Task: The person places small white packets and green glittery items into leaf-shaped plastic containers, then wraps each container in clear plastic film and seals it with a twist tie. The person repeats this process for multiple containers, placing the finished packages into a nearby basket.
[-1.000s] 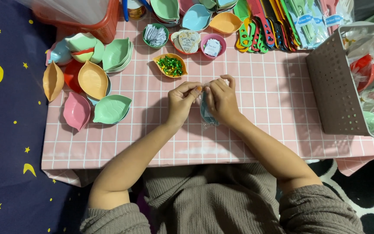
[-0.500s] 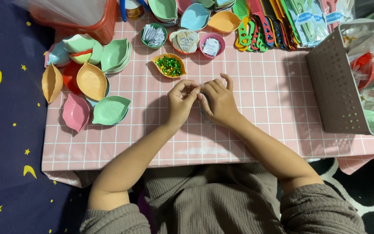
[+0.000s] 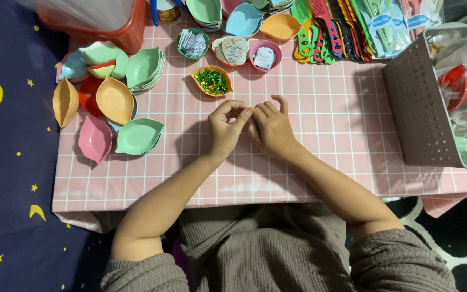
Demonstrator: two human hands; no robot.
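Since half a second ago, both hands have drawn slightly nearer the table's middle and the small bluish item seen between them a second ago no longer shows. The left hand (image 3: 225, 130) and right hand (image 3: 268, 127) now meet fingertip to fingertip above the pink checked tablecloth (image 3: 325, 140), thumbs and forefingers pinched together at one spot; whatever they pinch is too small or too hidden to make out, so its long axis and heading cannot be told. Just beyond the fingertips, on the far side, sits an orange leaf-shaped dish (image 3: 211, 80) filled with green glitter, its long axis running left to right and its pointed tip aimed left. Farther still stand a green round cup (image 3: 192, 43) of white slips, a dish of heart-shaped tags (image 3: 232, 50) and a pink round cup (image 3: 265, 55). To the left lies a cluster of empty leaf-shaped dishes, among them a green one (image 3: 139, 136), a pink one (image 3: 95, 138) and an orange one (image 3: 114, 100). At far right, a row of coloured combs (image 3: 325, 27) lies beside a grey perforated basket (image 3: 417, 113) holding wrapped goods.
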